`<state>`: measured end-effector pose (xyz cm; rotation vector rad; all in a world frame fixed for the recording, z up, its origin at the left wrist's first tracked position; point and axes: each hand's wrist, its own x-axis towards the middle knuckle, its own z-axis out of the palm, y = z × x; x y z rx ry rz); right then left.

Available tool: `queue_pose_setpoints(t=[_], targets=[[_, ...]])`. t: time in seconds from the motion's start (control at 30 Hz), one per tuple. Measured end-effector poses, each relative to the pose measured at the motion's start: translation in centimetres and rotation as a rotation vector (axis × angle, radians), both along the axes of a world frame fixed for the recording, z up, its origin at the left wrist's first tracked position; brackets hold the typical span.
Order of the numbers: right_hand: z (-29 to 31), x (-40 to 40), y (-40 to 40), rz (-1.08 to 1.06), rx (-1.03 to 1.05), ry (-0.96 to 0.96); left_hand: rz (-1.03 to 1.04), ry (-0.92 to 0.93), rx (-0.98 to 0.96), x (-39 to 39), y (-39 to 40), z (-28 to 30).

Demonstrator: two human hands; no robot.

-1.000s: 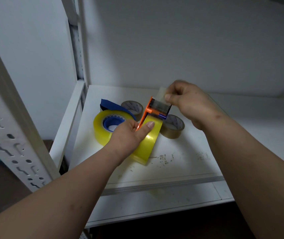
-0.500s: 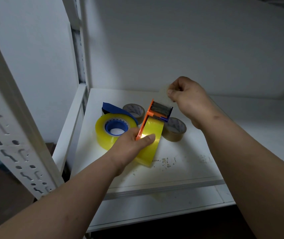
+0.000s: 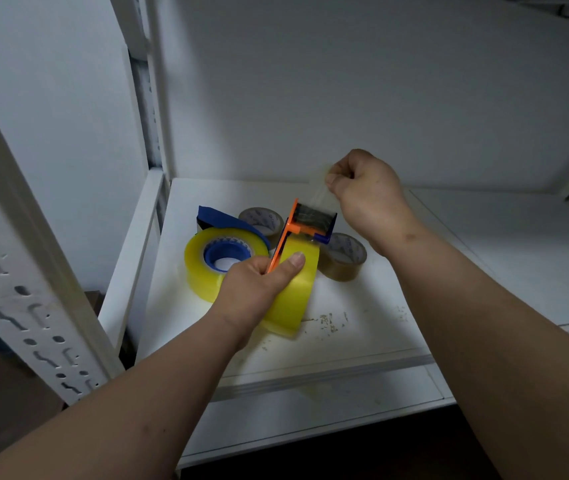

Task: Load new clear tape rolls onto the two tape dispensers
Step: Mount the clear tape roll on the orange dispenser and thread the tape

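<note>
Pulling tape strip from orange dispenser (image 3: 288,237) over white shelf (image 3: 362,344).
Left hand (image 3: 259,292) clamped on dispenser's yellowish roll (image 3: 295,292); right hand (image 3: 362,192) pinching strip (image 3: 319,192) above. Second roll (image 3: 214,258) on blue dispenser (image 3: 220,220) left; two brown rolls (image 3: 343,258) far.

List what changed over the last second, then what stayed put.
The right hand rose up and away from the orange dispenser, drawing the pinched clear tape end out longer. Unchanged: the left hand grips the dispenser's roll; the blue dispenser and two brown rolls rest on the shelf.
</note>
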<state>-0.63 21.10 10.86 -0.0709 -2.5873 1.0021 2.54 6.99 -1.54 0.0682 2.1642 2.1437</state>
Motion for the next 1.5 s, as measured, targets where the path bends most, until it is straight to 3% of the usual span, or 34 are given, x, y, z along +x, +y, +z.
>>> queue_pose_setpoints(t=[0.1, 0.43, 0.8, 1.17, 1.5], targets=[[-0.3, 0.0, -0.1, -0.036, -0.017, -0.001, 0.005, 0.007, -0.071, 0.1, -0.6, 0.0], [-0.7, 0.4, -0.2, -0.070, -0.206, -0.041, -0.119, -0.114, 0.062, 1.3, -1.7, 0.7], [-0.2, 1.8, 0.2, 0.072, -0.147, -0.073, -0.042, -0.153, 0.108, 2.5, -0.6, 0.6], [-1.8, 1.4, 0.8, 0.050, -0.158, 0.010, -0.051, -0.168, -0.156, 0.8, -0.5, 3.0], [-2.4, 1.2, 1.3, -0.004, -0.146, -0.029, 0.196, -0.133, -0.053, 0.9, 1.2, 2.3]])
